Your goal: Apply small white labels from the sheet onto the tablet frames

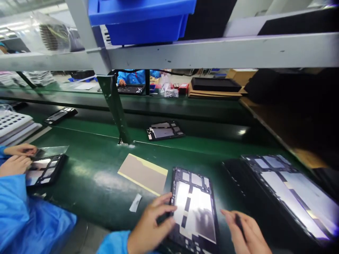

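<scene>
A black tablet frame [194, 208] with shiny metal plates lies face up on the green bench in front of me. My left hand [152, 227] rests on its left edge with fingers spread over the rim, steadying it. My right hand [245, 231] hovers at the frame's right side, fingers pinched around a thin dark tool [239, 224]. A tan backing sheet [143, 173] with a yellow edge lies just left of the frame, and a small white strip [135, 203] lies near it.
A stack of similar frames [286, 192] sits to my right. Another frame [164, 131] lies on the conveyor belt beyond. A co-worker's hands [16, 158] in blue sleeves work on a frame [43, 169] at left. White trays [13, 125] stand far left; a shelf post [116, 109] rises ahead.
</scene>
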`<state>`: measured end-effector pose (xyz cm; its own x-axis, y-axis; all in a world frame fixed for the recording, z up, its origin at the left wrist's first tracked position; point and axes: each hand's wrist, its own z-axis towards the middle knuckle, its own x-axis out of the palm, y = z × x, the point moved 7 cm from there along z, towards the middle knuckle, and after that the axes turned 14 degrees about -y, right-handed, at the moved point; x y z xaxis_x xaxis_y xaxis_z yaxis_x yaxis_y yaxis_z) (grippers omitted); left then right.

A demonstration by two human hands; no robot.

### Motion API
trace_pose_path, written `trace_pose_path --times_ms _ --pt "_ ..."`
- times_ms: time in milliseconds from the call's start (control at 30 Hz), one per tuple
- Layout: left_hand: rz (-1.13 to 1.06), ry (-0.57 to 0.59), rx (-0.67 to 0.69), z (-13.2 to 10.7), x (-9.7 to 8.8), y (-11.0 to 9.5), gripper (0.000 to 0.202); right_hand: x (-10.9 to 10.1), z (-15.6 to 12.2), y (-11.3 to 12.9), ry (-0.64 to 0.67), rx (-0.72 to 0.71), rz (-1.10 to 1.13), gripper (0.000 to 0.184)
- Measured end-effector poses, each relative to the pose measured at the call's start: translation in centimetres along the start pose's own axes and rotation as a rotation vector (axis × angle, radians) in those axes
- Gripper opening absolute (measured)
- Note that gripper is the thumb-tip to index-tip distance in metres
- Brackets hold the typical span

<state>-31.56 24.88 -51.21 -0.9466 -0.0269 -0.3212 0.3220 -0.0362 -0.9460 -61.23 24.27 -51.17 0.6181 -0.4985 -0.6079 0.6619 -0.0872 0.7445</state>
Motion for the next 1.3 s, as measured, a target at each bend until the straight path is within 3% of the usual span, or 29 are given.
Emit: trace_pose_path --times_ms 33,100,167,267,333,400,467,700,1100,1200,1300 --pt "0.077 -0.07 0.052 1.4 -2.4 0.0 0.022 0.4 0.9 1.8 0.022 0.009 0.056 0.052" --pt "0.143 -0.22 0.079 4.8 -7.1 1.4 0.027 2.8 2.7 6.5 0.124 -0.025 0.204 0.056" --pt "0.405 -0.247 0.186 8.0 -9.8 3.2 0.022 7.7 3.9 11.0 0.317 -0.035 0.354 0.058" --pt "0.604 -0.165 0.219 10.7 -10.9 6.7 0.036 17.6 4.1 15.4 0.661 0.162 0.59 0.056" --pt "0.614 -0.14 0.209 10.9 -10.8 8.1 0.042 23.2 4.0 16.4 0.758 0.312 0.704 0.05" --pt "0.618 -0.135 0.212 10.5 -10.5 8.6 0.043 27.1 3.8 16.4 0.78 0.355 0.712 0.044" --pt "0.632 -0.126 0.221 10.1 -10.2 8.6 0.044 29.3 3.7 15.9 0.776 0.358 0.698 0.04" --pt "0.631 -0.099 0.215 10.2 -10.2 8.4 0.044 30.2 3.1 14.8 0.761 0.347 0.691 0.04" --pt "0.617 -0.11 0.22 10.1 -10.2 8.1 0.043 30.3 3.0 15.8 0.78 0.346 0.71 0.049" --pt "0.655 -0.109 0.26 10.4 -10.5 8.3 0.043 27.9 3.6 16.5 0.735 0.338 0.745 0.052" --pt "0.665 -0.17 0.4 10.1 -11.2 6.7 0.037 21.8 4.3 16.1 0.644 0.247 0.802 0.045"
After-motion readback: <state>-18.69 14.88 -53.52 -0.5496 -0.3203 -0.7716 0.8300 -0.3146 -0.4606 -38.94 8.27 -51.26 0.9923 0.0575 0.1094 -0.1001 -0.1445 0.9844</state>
